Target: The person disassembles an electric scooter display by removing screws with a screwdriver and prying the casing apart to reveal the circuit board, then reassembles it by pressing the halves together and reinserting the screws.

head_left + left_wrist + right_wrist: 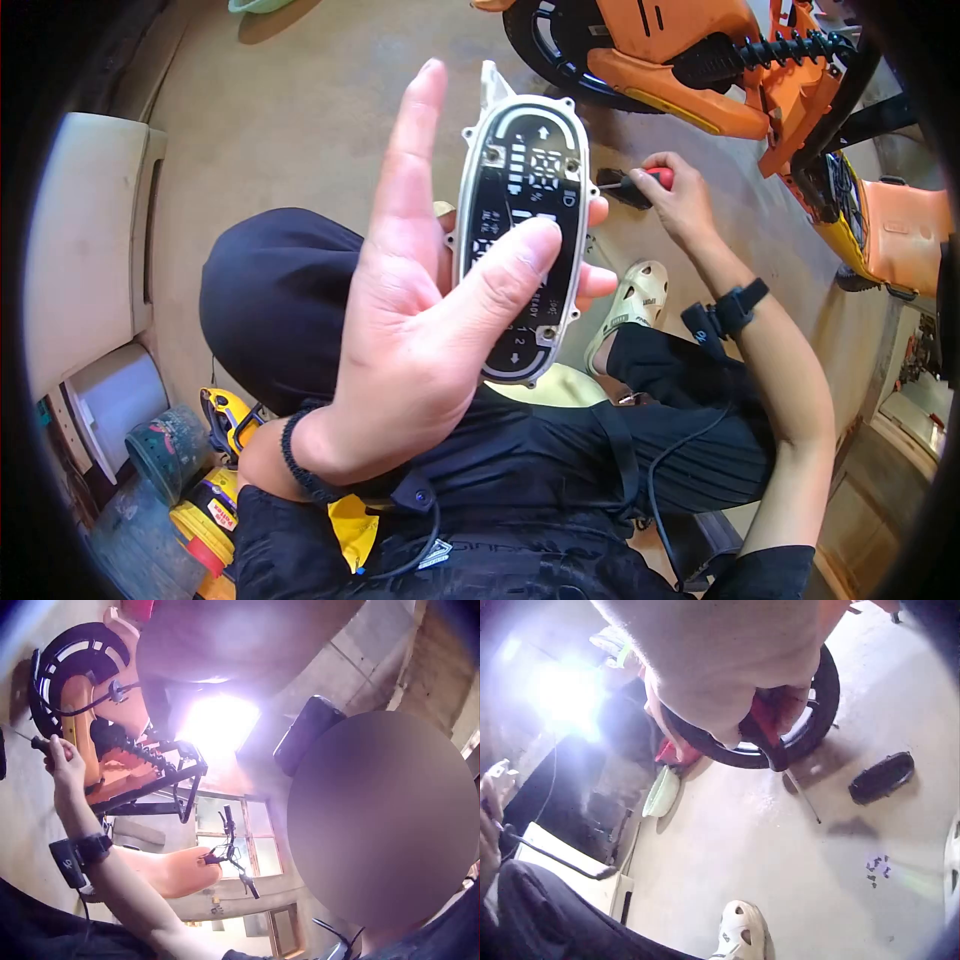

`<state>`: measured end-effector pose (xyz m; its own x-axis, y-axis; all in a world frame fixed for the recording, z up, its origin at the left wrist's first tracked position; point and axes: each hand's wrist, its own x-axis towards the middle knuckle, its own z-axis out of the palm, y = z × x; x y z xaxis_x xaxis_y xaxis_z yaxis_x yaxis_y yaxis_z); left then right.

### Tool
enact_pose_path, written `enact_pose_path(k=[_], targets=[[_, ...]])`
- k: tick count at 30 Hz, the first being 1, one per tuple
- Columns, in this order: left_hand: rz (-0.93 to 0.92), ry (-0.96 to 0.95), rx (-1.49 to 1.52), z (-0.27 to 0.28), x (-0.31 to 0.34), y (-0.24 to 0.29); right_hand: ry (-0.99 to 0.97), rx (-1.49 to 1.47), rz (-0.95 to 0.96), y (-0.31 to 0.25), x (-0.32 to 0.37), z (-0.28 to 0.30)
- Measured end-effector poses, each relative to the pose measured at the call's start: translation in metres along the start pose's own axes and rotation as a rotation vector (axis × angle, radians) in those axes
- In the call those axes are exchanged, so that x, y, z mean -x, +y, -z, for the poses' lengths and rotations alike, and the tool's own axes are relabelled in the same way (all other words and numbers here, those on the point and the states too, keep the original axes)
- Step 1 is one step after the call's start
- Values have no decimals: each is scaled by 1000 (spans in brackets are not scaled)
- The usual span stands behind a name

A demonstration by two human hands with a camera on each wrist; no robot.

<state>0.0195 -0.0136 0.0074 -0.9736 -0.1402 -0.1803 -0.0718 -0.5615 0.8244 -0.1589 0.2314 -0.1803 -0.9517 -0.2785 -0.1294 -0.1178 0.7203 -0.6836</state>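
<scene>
Holding the display (544,165) lettered "READY" is the left grip (420,320); right grip (686,203) holds a screwdriver (659,176).

Orange vehicle (670,90) at upper right of head view, with black wheel (530,50) and black coil spring (790,52); handlebars (229,855) in front of paned window (259,832) in left wrist view; glaring light (221,724) above window; white cabinet (90,240) at head view's left; below it, dark green bucket (165,450), yellow-and-black tool (230,418) near bucket, yellow tub (200,525); pale green basin (662,793) on floor (712,847), just beside red object (678,752), its kind unclear.
</scene>
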Motion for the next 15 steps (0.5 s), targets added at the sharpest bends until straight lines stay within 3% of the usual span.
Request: enact_pose_path(k=[5, 7, 11, 15], targets=[[-99, -44, -108, 2, 0, -6, 13, -96, 44, -49, 6, 61], [49, -164, -93, 9, 3, -3, 92, -171, 112, -64, 12, 87], [63, -166, -67, 5, 5, -4, 179, -390, 96, -114, 48, 138], [78, -174, -92, 3, 3, -5, 253, -658, 113, -124, 81, 175]])
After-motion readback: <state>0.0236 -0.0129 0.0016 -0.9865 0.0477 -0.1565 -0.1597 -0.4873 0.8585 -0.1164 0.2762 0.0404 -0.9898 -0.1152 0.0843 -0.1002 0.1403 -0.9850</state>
